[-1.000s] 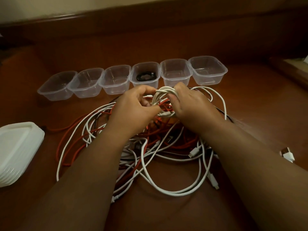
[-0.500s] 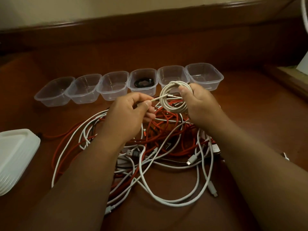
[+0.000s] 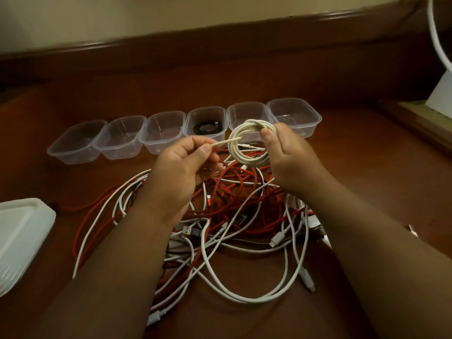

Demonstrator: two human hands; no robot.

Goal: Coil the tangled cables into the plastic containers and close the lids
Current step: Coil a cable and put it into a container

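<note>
My right hand (image 3: pixel 291 162) grips a coiled white cable (image 3: pixel 247 152), held up above the tangle in front of the containers. My left hand (image 3: pixel 181 167) pinches the loose end of that cable just left of the coil. Below both hands lies a tangle of red and white cables (image 3: pixel 234 216) on the brown surface. A row of several clear plastic containers (image 3: pixel 161 133) stands behind, all without lids. One of them (image 3: pixel 208 118) holds a coiled black cable (image 3: pixel 208 127); the others look empty.
A stack of white lids (image 3: pixel 22 238) lies at the left edge. A raised wooden ledge (image 3: pixel 415 118) and a white object (image 3: pixel 442 94) are at the right. A white cord (image 3: pixel 437 33) hangs at the top right. A dark wooden border (image 3: pixel 220 37) runs behind the containers.
Both hands have lifted the white coil off the tangle. My left hand has drawn the loose end out to the left, away from the coil in my right hand.
</note>
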